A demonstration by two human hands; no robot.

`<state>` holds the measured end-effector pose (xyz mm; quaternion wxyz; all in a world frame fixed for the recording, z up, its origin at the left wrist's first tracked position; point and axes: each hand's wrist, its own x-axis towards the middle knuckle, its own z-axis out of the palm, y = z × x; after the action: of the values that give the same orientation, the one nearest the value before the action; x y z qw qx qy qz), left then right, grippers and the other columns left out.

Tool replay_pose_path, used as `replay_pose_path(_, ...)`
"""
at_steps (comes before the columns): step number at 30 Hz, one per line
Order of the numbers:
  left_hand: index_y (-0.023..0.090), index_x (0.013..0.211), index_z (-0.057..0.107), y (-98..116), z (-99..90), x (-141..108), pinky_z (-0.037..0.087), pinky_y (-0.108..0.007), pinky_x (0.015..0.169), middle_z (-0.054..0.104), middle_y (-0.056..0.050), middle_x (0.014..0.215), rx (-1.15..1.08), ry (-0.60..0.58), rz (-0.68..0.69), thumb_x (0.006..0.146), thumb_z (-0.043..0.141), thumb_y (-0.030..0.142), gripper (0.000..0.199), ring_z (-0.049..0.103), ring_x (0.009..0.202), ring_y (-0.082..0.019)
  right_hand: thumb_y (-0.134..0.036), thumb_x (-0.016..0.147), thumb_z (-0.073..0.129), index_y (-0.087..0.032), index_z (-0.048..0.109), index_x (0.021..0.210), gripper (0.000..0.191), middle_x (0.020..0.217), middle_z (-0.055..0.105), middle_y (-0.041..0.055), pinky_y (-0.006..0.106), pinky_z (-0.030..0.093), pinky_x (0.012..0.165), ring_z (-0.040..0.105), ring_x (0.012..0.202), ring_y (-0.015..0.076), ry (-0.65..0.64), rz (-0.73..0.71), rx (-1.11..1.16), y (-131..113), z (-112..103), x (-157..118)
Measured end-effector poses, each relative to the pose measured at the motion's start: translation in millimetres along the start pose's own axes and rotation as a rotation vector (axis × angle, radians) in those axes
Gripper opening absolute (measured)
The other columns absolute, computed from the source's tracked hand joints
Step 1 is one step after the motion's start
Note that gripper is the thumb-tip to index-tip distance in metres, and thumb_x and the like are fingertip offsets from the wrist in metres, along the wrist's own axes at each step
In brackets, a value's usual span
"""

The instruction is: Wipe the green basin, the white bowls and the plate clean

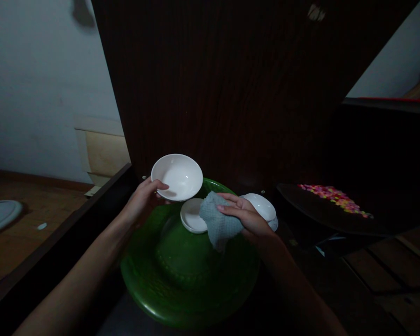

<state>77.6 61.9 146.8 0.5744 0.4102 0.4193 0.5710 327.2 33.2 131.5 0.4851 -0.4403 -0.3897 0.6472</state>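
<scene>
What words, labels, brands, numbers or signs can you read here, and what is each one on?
None: no readable text shows on the white bowl in the left hand, the grey-blue cloth in the right hand, the green basin or anywhere else.

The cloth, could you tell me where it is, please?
In the head view, the cloth is in the right hand, above the green basin, right of the held bowl.

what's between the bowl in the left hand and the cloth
In the head view, another white bowl shows between them, inside the green basin, its right side partly hidden by the cloth.
</scene>
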Motion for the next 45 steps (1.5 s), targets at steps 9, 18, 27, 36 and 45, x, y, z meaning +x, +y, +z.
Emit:
replay_pose_path(9,0.014,0.096,0.069,-1.6,2.1,2.4,0.054,-0.025,0.052,0.071,-0.005,0.085,0.023,0.003,-0.041,0.056,0.074,0.025,0.041,0.064,0.071,-0.019,-0.033,0.056,0.092,-0.015,0.074,0.08,0.035,0.075,0.074,0.004,0.026,0.055,0.063,0.068,0.065,0.0158,0.044,-0.04,0.058,-5.1,3.8,7.2)
replay_pose_path(18,0.019,0.103,0.069,-6.0,-11.6,-1.6,0.056,-0.028,0.061,0.074,-0.004,0.093,0.135,-0.023,-0.048,0.064,0.077,0.031,0.042,0.068,0.077,-0.02,-0.033,0.069,0.081,-0.02,0.073,0.09,0.027,0.093,0.077,0.0074,0.04,0.059,0.085,0.071,0.098,0.0273,0.314,-0.348,0.202,-31.3,1.6,10.8)
replay_pose_path(27,0.021,0.112,0.069,-6.1,-1.3,-3.1,0.058,-0.031,0.065,0.076,-0.007,0.103,0.231,-0.146,-0.126,0.069,0.077,0.034,0.046,0.071,0.088,-0.025,-0.035,0.073,0.077,-0.02,0.071,0.091,0.024,0.09,0.076,0.0081,0.043,0.058,0.083,0.071,0.097,0.0276,0.367,-0.658,0.105,-37.9,17.8,-8.0)
replay_pose_path(36,0.022,0.105,0.076,3.6,17.3,-22.1,0.056,-0.029,0.059,0.076,-0.007,0.099,0.296,-0.383,-0.164,0.071,0.078,0.037,0.037,0.07,0.086,-0.027,-0.034,0.088,0.061,-0.025,0.077,0.098,0.021,0.077,0.075,0.0063,0.034,0.047,0.064,0.064,0.066,0.0224,0.269,-0.666,-0.933,-1.3,42.7,-8.7)
replay_pose_path(45,0.021,0.096,0.077,-1.1,27.4,-34.6,0.055,-0.028,0.064,0.076,-0.004,0.086,0.223,-0.493,-0.192,0.074,0.073,0.029,0.024,0.068,0.083,-0.022,-0.031,0.096,0.046,-0.019,0.07,0.119,0.035,0.102,0.075,0.0137,0.04,0.048,0.079,0.067,0.087,0.0282,0.185,-0.64,-1.132,10.5,51.6,-18.5)
